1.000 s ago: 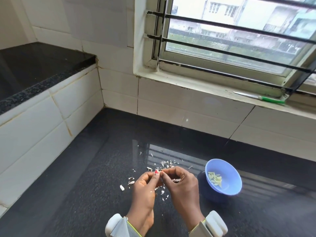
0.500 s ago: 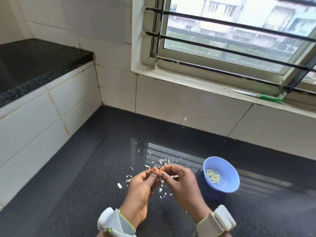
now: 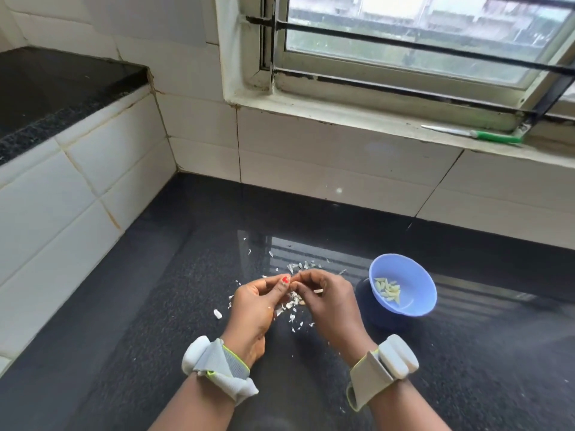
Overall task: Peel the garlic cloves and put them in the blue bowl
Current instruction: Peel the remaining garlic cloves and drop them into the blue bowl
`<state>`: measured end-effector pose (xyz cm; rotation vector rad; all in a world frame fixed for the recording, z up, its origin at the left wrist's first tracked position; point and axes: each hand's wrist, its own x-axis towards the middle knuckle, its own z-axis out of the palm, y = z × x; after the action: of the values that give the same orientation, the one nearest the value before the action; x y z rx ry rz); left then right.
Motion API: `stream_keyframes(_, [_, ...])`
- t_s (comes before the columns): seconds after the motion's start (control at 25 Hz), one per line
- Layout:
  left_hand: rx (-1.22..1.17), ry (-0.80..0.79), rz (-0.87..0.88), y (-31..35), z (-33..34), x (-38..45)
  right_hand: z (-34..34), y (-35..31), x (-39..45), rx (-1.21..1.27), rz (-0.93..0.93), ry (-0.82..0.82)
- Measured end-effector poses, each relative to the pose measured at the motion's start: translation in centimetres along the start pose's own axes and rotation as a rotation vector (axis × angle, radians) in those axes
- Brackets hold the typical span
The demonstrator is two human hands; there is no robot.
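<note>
Pinching, apparently: hands (image 3: pixel 291 293), garlic clove (image 3: pixel 292 285)

Blue bowl (image 3: pixel 404 293): round plastic, upright on the dark desk (image 3: pixel 155 306). Inside, a small heap of pale peeled cloves (image 3: pixel 387 290) lies against its left wall. One whitish clove (image 3: pixel 217 313) lies alone on the desk, well apart from the bowl.

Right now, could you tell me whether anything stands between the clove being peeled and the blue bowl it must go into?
Nothing visible does. Both hands, left and right, pinch the small garlic clove over scattered white peel scraps. The round blue plastic bowl sits just right of the right hand, open-topped, with bare black granite counter around it.
</note>
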<state>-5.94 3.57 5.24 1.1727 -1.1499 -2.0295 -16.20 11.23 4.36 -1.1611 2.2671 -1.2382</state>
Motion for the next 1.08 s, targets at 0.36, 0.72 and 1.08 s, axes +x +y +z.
stream_keyframes(0.36, [0.09, -0.019, 0.148, -1.0, 0.2, 0.4, -0.2, -0.2, -0.1, 0.215, 0.161, -0.014])
stream_keyframes(0.72, [0.222, -0.012, 0.232, -1.3, -0.2, -0.3, 0.0, -0.2, 0.1, 0.238, 0.219, -0.001])
stream_keyframes(1.08, [0.404, -0.013, 0.32, -1.4, -0.1, -0.4, -0.2, -0.5, 0.1, 0.218, 0.167, 0.032])
